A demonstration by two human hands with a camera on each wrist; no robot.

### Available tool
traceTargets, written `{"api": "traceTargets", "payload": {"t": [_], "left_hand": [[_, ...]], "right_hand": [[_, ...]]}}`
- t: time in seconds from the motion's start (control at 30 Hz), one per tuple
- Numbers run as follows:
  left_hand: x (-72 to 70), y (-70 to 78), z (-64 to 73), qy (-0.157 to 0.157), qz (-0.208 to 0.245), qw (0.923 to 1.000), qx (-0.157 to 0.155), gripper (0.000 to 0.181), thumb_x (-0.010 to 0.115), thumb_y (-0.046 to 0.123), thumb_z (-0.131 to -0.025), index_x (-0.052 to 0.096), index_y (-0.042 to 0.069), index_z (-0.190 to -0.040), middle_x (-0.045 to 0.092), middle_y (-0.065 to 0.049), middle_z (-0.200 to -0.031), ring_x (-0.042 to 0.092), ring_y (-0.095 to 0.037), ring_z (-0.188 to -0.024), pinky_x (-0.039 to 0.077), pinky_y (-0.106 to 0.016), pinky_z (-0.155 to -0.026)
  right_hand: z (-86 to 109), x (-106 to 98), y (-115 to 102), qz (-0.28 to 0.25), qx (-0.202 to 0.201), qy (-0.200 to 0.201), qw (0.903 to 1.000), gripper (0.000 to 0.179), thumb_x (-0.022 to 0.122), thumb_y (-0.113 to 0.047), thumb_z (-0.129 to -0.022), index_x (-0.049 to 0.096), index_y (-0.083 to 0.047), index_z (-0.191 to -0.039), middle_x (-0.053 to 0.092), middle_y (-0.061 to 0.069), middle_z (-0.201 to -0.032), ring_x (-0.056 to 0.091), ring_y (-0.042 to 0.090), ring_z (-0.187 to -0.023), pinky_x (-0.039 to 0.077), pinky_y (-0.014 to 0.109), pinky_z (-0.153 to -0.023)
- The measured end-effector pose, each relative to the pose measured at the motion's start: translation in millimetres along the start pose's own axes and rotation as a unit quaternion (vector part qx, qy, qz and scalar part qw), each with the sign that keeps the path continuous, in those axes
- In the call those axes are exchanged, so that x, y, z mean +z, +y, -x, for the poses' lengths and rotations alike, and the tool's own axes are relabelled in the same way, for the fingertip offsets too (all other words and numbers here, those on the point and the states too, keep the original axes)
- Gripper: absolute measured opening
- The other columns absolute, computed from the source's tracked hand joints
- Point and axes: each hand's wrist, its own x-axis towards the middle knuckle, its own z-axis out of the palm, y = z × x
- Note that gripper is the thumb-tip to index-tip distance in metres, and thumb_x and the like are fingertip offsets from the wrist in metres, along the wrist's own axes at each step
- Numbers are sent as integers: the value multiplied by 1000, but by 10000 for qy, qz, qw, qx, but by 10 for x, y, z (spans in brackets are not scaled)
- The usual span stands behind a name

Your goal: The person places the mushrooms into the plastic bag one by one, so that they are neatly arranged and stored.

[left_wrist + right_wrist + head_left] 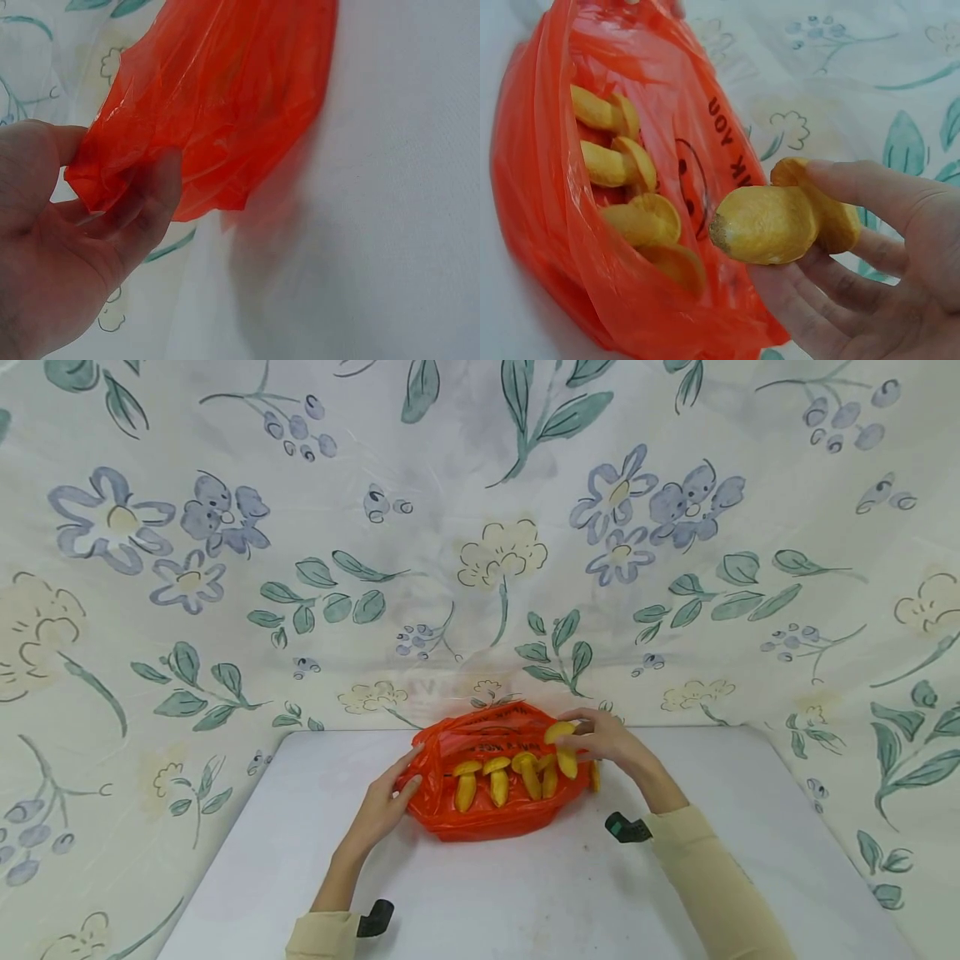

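A red plastic bag (487, 826) with black printing lies on the white table, its mouth spread toward me. Several yellow mushrooms (498, 785) lie side by side inside it, caps toward the back. My left hand (381, 810) holds the bag's left end; in the left wrist view the thumb and fingers pinch the crumpled red plastic (225, 112). Above the bag's right end, my right hand (606, 741) grips another yellow mushroom (769, 225) between thumb and fingers. The right wrist view shows its stem end pointing toward the bag, apart from the mushrooms within (613, 165).
A bit of yellow (595, 776) shows at the bag's right edge, mostly hidden. Behind the white table (525, 893) hangs a floral cloth (435, 543). Black wrist-camera mounts (627, 827) stick out from both sleeves.
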Motion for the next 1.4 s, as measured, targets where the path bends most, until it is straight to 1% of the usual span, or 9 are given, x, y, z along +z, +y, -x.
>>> {"api": "traceTargets", "payload": {"t": [0.17, 0.4, 0.57, 0.73, 0.87, 1.0, 1.1, 1.23, 1.4], "left_hand": [[-6, -16, -1, 54, -14, 9998, 182, 53, 56, 20, -100, 40, 27, -150, 49, -12, -149, 61, -28, -108, 58, -41, -91], [1, -18, -7, -29, 15, 10000, 65, 54, 56, 23, -100, 38, 30, -151, 49, -11, -149, 59, -27, -110, 58, -38, -90], [-1, -11, -12, -67, 79, 9999, 38, 53, 55, 23, -101, 38, 30, -151, 49, -12, -149, 59, -27, -106, 60, -31, -82], [-6, -9, -18, -56, 90, 9999, 69, 53, 55, 20, -101, 39, 29, -151, 49, -12, -149, 60, -27, -106, 60, -28, -79], [-7, -9, -22, -52, 89, 9999, 79, 53, 55, 20, -101, 39, 29, -151, 49, -12, -149, 60, -27, -105, 60, -30, -80], [-3, -3, -21, -36, 59, 9999, 103, 53, 55, 21, -101, 39, 28, -151, 49, -12, -149, 60, -27, -106, 60, -33, -83], [-3, -2, -19, -34, 44, 10000, 68, 53, 55, 22, -101, 39, 29, -151, 48, -11, -149, 60, -27, -108, 60, -34, -85], [-4, -3, -16, -54, 45, 10000, -23, 53, 54, 23, -101, 38, 30, -151, 47, -11, -151, 59, -29, -114, 59, -38, -88], [-4, 5, -7, -77, 42, 9999, -118, 53, 54, 24, -101, 37, 32, -151, 45, -9, -153, 58, -30, -119, 57, -42, -94]], "right_hand": [[-24, 60, -22, -68, -90, -125, 9999, 60, 75, -33, -86, 53, -12, -137, 63, 16, -122, 65, 25, -100, 61, 36, -83], [-58, 142, -57, -250, -249, -215, 9991, 56, 74, -30, -87, 54, -9, -135, 62, 18, -125, 65, 27, -104, 61, 39, -82], [-76, 231, -92, -324, -153, -189, 9992, 53, 76, -31, -86, 57, -12, -132, 62, 16, -127, 65, 28, -106, 61, 38, -82], [-110, 321, -105, -530, -122, -162, 9984, 53, 76, -30, -85, 57, -12, -131, 60, 16, -128, 65, 28, -104, 60, 41, -84], [-171, 397, -78, -642, -124, -170, 9977, 53, 77, -31, -84, 58, -12, -130, 61, 15, -125, 67, 26, -98, 60, 43, -85], [-224, 479, -57, -706, -90, -295, 9970, 56, 78, -33, -83, 57, -13, -131, 64, 13, -121, 68, 23, -94, 60, 41, -84], [-244, 544, -64, -757, -69, -356, 9965, 54, 78, -32, -84, 58, -12, -130, 65, 12, -118, 67, 22, -92, 61, 39, -81], [-243, 634, -91, -699, -24, -313, 9971, 50, 78, -31, -84, 59, -13, -127, 66, 11, -116, 66, 22, -92, 61, 40, -83], [-244, 745, -96, -558, -14, -279, 9981, 50, 79, -34, -83, 60, -15, -126, 65, 9, -118, 67, 21, -89, 60, 44, -85]]}}
